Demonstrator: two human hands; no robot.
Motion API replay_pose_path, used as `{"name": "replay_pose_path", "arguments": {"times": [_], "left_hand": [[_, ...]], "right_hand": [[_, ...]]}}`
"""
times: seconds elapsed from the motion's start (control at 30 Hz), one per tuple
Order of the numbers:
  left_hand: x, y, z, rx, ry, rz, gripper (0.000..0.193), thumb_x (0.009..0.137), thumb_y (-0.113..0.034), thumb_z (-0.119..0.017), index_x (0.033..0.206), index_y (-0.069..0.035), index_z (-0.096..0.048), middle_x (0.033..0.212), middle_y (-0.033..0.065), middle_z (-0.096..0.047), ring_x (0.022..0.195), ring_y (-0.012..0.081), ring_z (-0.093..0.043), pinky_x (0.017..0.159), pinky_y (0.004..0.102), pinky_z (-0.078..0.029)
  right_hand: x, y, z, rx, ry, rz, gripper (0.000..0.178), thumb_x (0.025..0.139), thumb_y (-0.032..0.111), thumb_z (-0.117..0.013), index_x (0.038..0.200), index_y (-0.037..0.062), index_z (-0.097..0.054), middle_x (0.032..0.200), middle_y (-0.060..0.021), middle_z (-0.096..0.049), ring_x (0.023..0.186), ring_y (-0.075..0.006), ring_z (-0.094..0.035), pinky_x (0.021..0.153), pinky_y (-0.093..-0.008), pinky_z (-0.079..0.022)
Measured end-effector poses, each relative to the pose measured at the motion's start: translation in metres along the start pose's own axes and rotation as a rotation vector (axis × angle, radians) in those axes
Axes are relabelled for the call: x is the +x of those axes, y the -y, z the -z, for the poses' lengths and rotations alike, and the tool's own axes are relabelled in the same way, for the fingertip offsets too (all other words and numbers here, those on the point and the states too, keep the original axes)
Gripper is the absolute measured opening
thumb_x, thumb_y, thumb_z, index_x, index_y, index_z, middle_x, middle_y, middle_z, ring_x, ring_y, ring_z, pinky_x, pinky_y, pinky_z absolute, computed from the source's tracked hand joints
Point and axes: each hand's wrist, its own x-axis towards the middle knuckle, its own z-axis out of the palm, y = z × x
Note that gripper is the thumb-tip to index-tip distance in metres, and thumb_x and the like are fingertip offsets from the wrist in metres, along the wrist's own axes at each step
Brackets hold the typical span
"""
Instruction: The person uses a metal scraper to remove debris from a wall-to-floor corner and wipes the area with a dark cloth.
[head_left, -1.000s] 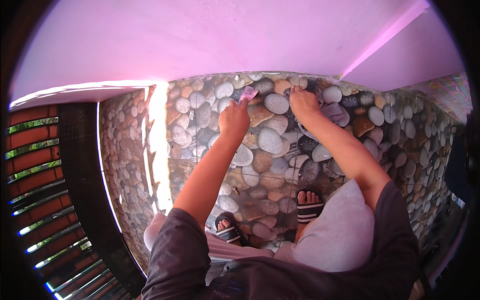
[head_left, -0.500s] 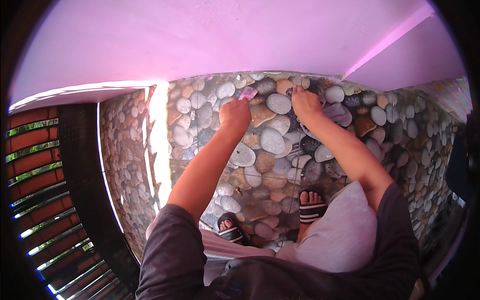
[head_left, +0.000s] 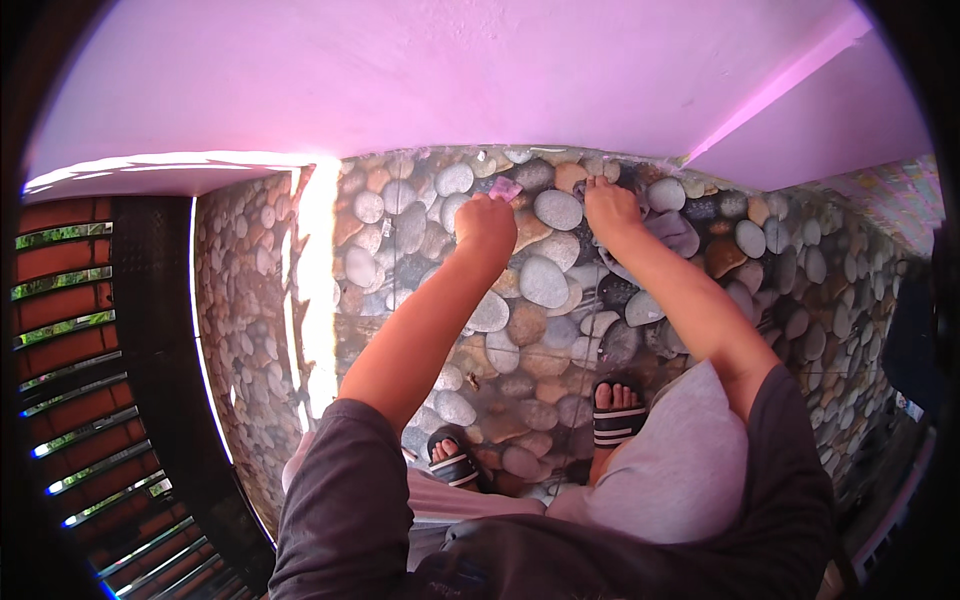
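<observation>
My left hand (head_left: pixel 487 220) is closed, its fingertips pinching a small flat pink piece (head_left: pixel 506 188) just above or against the pebble-patterned floor; what it is made of I cannot make out. To the right, my right hand (head_left: pixel 609 206) has its fingers closed on a bunched greyish-purple cloth (head_left: pixel 674 234). Most of that cloth trails behind the wrist and forearm, over the floor. Both arms reach forward, and the hands are apart from each other, near the foot of the pink wall.
The pink wall (head_left: pixel 400 80) rises beyond my hands, with a ledge at right. A dark slatted gate (head_left: pixel 150 300) stands at left, beside a bright sunlit strip. My sandalled feet (head_left: pixel 618 415) are on the pebble-patterned floor (head_left: pixel 530 325). A dark object (head_left: pixel 908 335) sits at far right.
My left hand has shifted slightly to the right with the pink piece, which now shows less beyond the fingers. My right hand stays almost in place on the cloth.
</observation>
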Motion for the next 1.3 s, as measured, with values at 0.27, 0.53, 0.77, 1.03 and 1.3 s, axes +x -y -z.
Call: {"name": "replay_pose_path", "arguments": {"times": [0.27, 0.53, 0.77, 1.03, 1.3], "left_hand": [[0.004, -0.002, 0.006, -0.02, -0.03, -0.025, 0.028, 0.089, -0.014, -0.053, 0.115, -0.006, -0.061, 0.107, 0.0167, -0.066, 0.094, 0.0287, -0.069, 0.076, 0.0376, -0.057], [-0.001, -0.022, 0.003, -0.079, -0.032, -0.039, 0.027, 0.09, -0.014, -0.053, 0.113, -0.006, -0.062, 0.105, 0.0173, -0.066, 0.095, 0.0296, -0.069, 0.076, 0.0378, -0.057], [0.007, -0.024, -0.003, -0.099, -0.037, -0.007, 0.026, 0.09, -0.014, -0.053, 0.113, -0.004, -0.062, 0.107, 0.0186, -0.066, 0.095, 0.0301, -0.069, 0.076, 0.0388, -0.057], [0.0, -0.024, 0.002, -0.115, -0.017, -0.047, 0.026, 0.091, -0.014, -0.051, 0.113, -0.005, -0.061, 0.107, 0.0193, -0.066, 0.095, 0.0313, -0.069, 0.077, 0.0385, -0.057], [0.028, -0.025, 0.014, -0.107, 0.006, -0.015, 0.027, 0.091, -0.015, -0.052, 0.112, -0.004, -0.064, 0.11, 0.0159, -0.067, 0.099, 0.0251, -0.068, 0.077, 0.0341, -0.057]], "right_hand": [[0.001, 0.001, -0.006, -0.011, 0.006, 0.015, 0.028, 0.095, 0.01, -0.043, 0.11, -0.005, -0.062, 0.102, -0.0184, -0.066, 0.084, -0.031, -0.069, 0.07, -0.0416, -0.056], [0.004, 0.005, -0.004, -0.021, 0.041, 0.041, 0.029, 0.093, 0.009, -0.044, 0.113, -0.0044, -0.061, 0.103, -0.0192, -0.066, 0.084, -0.0309, -0.07, 0.07, -0.0407, -0.057], [0.0, 0.0, -0.007, -0.015, -0.031, 0.046, 0.03, 0.093, 0.01, -0.045, 0.115, -0.0042, -0.061, 0.102, -0.0181, -0.066, 0.084, -0.0306, -0.07, 0.069, -0.0408, -0.057], [0.0, -0.004, -0.005, 0.007, -0.009, 0.015, 0.03, 0.093, 0.009, -0.045, 0.115, -0.0035, -0.061, 0.102, -0.0177, -0.066, 0.083, -0.0304, -0.07, 0.068, -0.0408, -0.057], [0.001, -0.002, -0.009, -0.007, 0.039, 0.016, 0.032, 0.093, 0.009, -0.045, 0.117, -0.0039, -0.06, 0.103, -0.0181, -0.066, 0.084, -0.031, -0.07, 0.07, -0.0415, -0.057]]}}
